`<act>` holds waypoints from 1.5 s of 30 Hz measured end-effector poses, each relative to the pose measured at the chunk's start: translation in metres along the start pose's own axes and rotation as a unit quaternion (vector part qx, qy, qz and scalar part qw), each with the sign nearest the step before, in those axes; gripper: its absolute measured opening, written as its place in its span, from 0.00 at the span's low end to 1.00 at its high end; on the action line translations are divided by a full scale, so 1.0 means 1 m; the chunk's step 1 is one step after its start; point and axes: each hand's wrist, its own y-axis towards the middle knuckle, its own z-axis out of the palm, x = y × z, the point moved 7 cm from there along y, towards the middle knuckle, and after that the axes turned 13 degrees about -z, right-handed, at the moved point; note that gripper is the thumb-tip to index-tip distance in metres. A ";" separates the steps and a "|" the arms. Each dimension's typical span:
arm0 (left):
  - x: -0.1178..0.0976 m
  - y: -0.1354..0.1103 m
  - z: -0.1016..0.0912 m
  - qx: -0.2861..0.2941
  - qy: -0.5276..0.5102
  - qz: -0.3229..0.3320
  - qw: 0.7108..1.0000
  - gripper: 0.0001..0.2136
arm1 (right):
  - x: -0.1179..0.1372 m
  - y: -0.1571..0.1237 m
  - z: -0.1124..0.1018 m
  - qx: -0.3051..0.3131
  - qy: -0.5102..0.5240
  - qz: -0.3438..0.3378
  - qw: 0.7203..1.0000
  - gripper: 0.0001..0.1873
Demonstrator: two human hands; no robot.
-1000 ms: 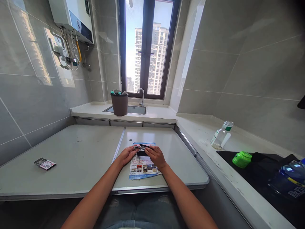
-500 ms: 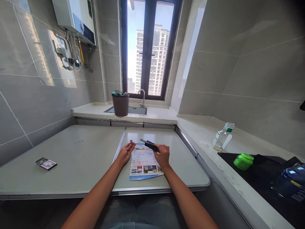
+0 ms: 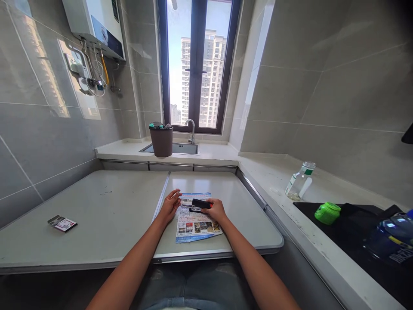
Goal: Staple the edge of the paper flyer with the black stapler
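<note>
My right hand (image 3: 217, 209) grips a black stapler (image 3: 201, 203), its black top lifted apart from the silver lower part, above a printed sheet (image 3: 193, 228). My left hand (image 3: 170, 206) is closed at the sheet's upper left edge, fingertips close together near the stapler's front end. Whatever small thing lies between those fingertips is too small to make out. The sheet lies on the white table (image 3: 129, 232), with text above, a row of small pictures below and a blue margin.
A small flat package (image 3: 63, 224) lies at the table's left. On the back counter stands a brown bin (image 3: 161, 142) beside the sink (image 3: 185, 149). Along the right counter are a glass bottle (image 3: 300, 183), a green jar (image 3: 327, 213) and a dark blue container (image 3: 392, 237).
The stapler has turned from pointing up and away to lying across the sheet, and its jaws now show apart. My left hand has shifted slightly.
</note>
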 end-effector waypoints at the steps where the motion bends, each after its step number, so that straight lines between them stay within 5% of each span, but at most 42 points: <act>1: -0.001 -0.002 0.004 0.012 0.023 0.006 1.000 0.26 | 0.000 0.000 0.000 0.005 0.001 0.002 1.000 0.14; 11: 0.013 -0.013 0.031 0.094 0.167 -0.022 0.981 0.34 | -0.001 -0.004 -0.014 0.059 0.032 0.015 0.998 0.17; 16: 0.018 -0.016 0.036 0.121 0.211 -0.028 0.970 0.34 | 0.056 -0.002 -0.046 -0.053 -0.005 -0.097 0.994 0.21; 22: 0.023 -0.019 0.040 0.150 0.240 -0.025 0.959 0.35 | 0.143 -0.008 -0.001 0.056 -0.048 -0.330 0.941 0.11; 31: 0.023 -0.017 0.039 0.159 0.240 -0.011 0.958 0.37 | 0.151 -0.009 0.023 0.066 -0.138 -0.376 0.914 0.11; 34: 0.019 -0.019 0.041 0.157 0.212 -0.011 0.964 0.38 | 0.131 0.006 0.009 0.031 -0.077 -0.289 0.954 0.08; 37: 0.012 -0.020 0.039 0.130 0.170 0.001 0.977 0.37 | 0.076 0.027 -0.026 -0.045 -0.032 -0.111 0.992 0.06; 40: 0.007 -0.018 0.036 0.106 0.153 0.013 0.982 0.35 | 0.010 0.036 -0.064 -0.088 -0.105 0.042 0.990 0.04; 45: 0.007 -0.014 0.031 0.075 0.157 0.008 0.985 0.33 | -0.064 0.045 -0.084 -0.099 -0.149 0.133 0.975 0.05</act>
